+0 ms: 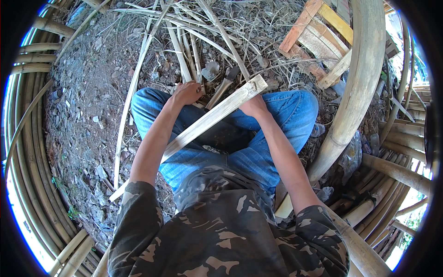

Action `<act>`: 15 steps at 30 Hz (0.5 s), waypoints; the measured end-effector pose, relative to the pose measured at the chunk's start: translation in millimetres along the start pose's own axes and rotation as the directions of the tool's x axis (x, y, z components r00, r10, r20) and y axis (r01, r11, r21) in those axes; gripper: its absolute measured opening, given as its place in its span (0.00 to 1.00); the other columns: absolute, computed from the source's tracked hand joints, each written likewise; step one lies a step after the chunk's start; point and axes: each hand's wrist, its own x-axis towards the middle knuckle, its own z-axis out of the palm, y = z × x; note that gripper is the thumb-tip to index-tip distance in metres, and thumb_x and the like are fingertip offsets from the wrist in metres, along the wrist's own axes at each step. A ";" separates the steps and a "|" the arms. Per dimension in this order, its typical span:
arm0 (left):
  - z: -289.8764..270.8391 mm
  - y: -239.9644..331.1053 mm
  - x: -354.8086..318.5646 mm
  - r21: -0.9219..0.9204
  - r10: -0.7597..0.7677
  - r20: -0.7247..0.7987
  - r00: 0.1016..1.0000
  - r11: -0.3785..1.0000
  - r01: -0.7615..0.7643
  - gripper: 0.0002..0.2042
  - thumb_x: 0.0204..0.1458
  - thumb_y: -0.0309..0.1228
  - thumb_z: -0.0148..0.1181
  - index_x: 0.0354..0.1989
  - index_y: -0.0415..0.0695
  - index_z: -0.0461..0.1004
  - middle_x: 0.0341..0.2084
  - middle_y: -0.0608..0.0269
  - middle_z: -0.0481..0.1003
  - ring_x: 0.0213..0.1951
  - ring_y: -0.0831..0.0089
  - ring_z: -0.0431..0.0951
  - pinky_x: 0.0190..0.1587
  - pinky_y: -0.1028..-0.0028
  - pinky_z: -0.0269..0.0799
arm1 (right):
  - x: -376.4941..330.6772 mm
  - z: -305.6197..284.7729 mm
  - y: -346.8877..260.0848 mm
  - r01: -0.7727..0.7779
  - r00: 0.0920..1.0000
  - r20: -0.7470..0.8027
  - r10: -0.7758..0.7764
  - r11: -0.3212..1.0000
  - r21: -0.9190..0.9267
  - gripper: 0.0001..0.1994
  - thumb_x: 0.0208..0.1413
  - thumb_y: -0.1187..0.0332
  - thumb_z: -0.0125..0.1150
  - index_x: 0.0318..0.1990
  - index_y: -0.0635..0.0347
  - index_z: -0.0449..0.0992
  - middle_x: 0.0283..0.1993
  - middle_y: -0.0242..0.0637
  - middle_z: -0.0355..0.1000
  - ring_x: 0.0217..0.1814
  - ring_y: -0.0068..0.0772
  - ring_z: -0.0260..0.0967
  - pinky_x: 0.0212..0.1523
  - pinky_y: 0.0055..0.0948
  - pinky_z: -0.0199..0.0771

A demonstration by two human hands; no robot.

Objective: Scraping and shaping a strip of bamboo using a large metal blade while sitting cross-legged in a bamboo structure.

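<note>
Head view: seated person in jeans, camo shirt. Flat bamboo slat (pixel 207 121) lies diagonally across the lap, upper end by the right knee, lower end down over the dirt at left. Right hand (pixel 253 106) closed round the slat near its upper end. Left hand (pixel 187 92) fisted on a blade's handle, blade (pixel 224 87) angled up-right twd the slat. Split bamboo strips (pixel 184 41) litter the ground ahead; thick bamboo pole (pixel 355 87) curves at right, wooden pallet (pixel 318 37) beyond.
</note>
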 end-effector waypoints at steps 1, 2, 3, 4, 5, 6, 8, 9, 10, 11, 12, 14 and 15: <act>0.2 -0.5 -0.1 -0.001 0.007 -0.004 1.000 1.000 -0.007 0.15 0.53 0.43 0.52 0.40 0.46 0.76 0.42 0.55 0.75 0.46 0.54 0.75 0.49 0.59 0.68 | 0.2 0.0 0.2 0.015 1.000 -0.006 -0.015 1.000 -0.005 0.14 0.52 0.58 0.60 0.33 0.61 0.80 0.36 0.48 0.77 0.42 0.51 0.75 0.46 0.44 0.73; 0.5 -0.8 -0.1 -0.002 0.014 -0.008 1.000 1.000 -0.014 0.15 0.54 0.44 0.52 0.40 0.46 0.76 0.43 0.55 0.75 0.47 0.55 0.75 0.49 0.59 0.68 | 1.5 -1.0 0.9 0.015 1.000 -0.006 -0.015 1.000 -0.005 0.14 0.52 0.58 0.60 0.33 0.61 0.80 0.36 0.48 0.77 0.42 0.51 0.75 0.46 0.44 0.73; 1.0 -1.2 -0.2 -0.002 0.012 -0.008 1.000 1.000 -0.012 0.15 0.54 0.44 0.52 0.40 0.46 0.76 0.43 0.55 0.75 0.47 0.55 0.75 0.49 0.59 0.68 | 3.2 -4.7 -1.0 -0.036 0.993 0.110 0.037 0.999 -0.011 0.14 0.53 0.59 0.58 0.42 0.59 0.77 0.44 0.48 0.75 0.50 0.51 0.71 0.52 0.44 0.70; 1.4 -1.4 -0.2 0.002 0.007 -0.008 1.000 1.000 -0.007 0.15 0.54 0.44 0.52 0.40 0.46 0.76 0.43 0.55 0.75 0.47 0.55 0.75 0.49 0.58 0.68 | 4.2 -7.1 -2.7 -0.085 0.971 0.224 0.088 0.996 -0.023 0.18 0.54 0.61 0.56 0.50 0.56 0.73 0.52 0.49 0.72 0.57 0.51 0.66 0.58 0.43 0.66; 1.7 -1.9 -0.2 0.006 0.002 -0.007 1.000 1.000 -0.002 0.16 0.55 0.44 0.51 0.40 0.46 0.76 0.43 0.55 0.75 0.47 0.55 0.75 0.49 0.58 0.67 | 4.4 -6.0 -2.9 -0.084 0.971 0.225 0.087 0.996 -0.022 0.18 0.54 0.61 0.56 0.50 0.56 0.73 0.52 0.49 0.72 0.57 0.51 0.66 0.58 0.43 0.66; 1.5 -1.7 0.2 0.006 0.003 -0.008 1.000 1.000 -0.003 0.16 0.55 0.44 0.51 0.40 0.46 0.76 0.43 0.55 0.75 0.47 0.55 0.75 0.49 0.58 0.67 | 4.1 -4.4 -1.7 -0.073 0.980 0.182 0.075 0.997 -0.019 0.18 0.54 0.61 0.56 0.51 0.55 0.72 0.51 0.50 0.72 0.57 0.52 0.67 0.57 0.43 0.66; 1.0 -1.5 1.0 -0.009 0.001 0.001 1.000 1.000 -0.001 0.16 0.56 0.44 0.50 0.41 0.46 0.76 0.43 0.55 0.75 0.47 0.55 0.75 0.49 0.58 0.67 | 4.1 -1.9 1.3 -0.063 0.988 0.138 0.064 0.998 -0.015 0.19 0.53 0.61 0.57 0.53 0.54 0.71 0.50 0.50 0.72 0.56 0.52 0.67 0.56 0.44 0.67; 0.1 -0.1 0.6 -0.009 0.002 0.002 1.000 1.000 -0.002 0.16 0.56 0.44 0.50 0.41 0.46 0.76 0.43 0.55 0.75 0.47 0.55 0.75 0.49 0.58 0.67 | 4.4 -1.4 2.5 -0.051 0.991 0.127 0.052 0.999 -0.009 0.20 0.53 0.61 0.58 0.53 0.53 0.70 0.49 0.50 0.73 0.55 0.53 0.68 0.55 0.44 0.67; -0.7 1.5 0.2 -0.003 -0.002 0.007 1.000 1.000 0.002 0.16 0.57 0.44 0.50 0.41 0.46 0.76 0.43 0.55 0.75 0.47 0.54 0.75 0.49 0.57 0.67 | 4.6 -0.8 3.8 -0.039 0.992 0.116 0.039 0.999 -0.003 0.21 0.52 0.61 0.58 0.54 0.52 0.69 0.49 0.50 0.73 0.55 0.53 0.68 0.55 0.44 0.67; -1.6 2.9 -0.3 0.004 -0.005 0.013 1.000 1.000 0.005 0.16 0.57 0.44 0.50 0.41 0.46 0.76 0.43 0.55 0.75 0.47 0.54 0.75 0.49 0.57 0.67 | 4.4 0.1 4.8 -0.039 0.992 0.116 0.039 0.999 -0.003 0.21 0.52 0.61 0.58 0.54 0.52 0.69 0.49 0.50 0.73 0.55 0.53 0.68 0.55 0.44 0.67; -0.5 1.4 0.2 0.004 -0.006 0.013 1.000 1.000 0.006 0.16 0.57 0.44 0.50 0.41 0.46 0.76 0.43 0.55 0.75 0.47 0.54 0.75 0.49 0.57 0.67 | 4.5 1.2 5.3 -0.023 0.994 0.110 0.024 1.000 -0.011 0.21 0.52 0.61 0.58 0.54 0.52 0.69 0.49 0.50 0.73 0.55 0.53 0.68 0.55 0.44 0.68; 1.3 -1.6 1.9 -0.040 -0.026 0.036 0.999 0.999 0.027 0.16 0.56 0.46 0.53 0.41 0.47 0.76 0.43 0.59 0.74 0.49 0.59 0.73 0.49 0.57 0.64 | 5.0 3.0 6.9 -0.005 0.995 0.104 0.007 1.000 -0.018 0.20 0.52 0.61 0.59 0.53 0.53 0.69 0.49 0.49 0.73 0.55 0.53 0.68 0.55 0.44 0.68; 1.9 -2.3 2.4 -0.040 -0.027 0.036 0.999 0.999 0.028 0.16 0.56 0.46 0.53 0.41 0.47 0.76 0.43 0.59 0.74 0.49 0.59 0.73 0.49 0.57 0.64 | 5.2 3.3 6.6 -0.015 0.994 0.111 0.016 1.000 -0.014 0.20 0.52 0.61 0.59 0.53 0.53 0.70 0.49 0.49 0.73 0.54 0.52 0.68 0.55 0.44 0.68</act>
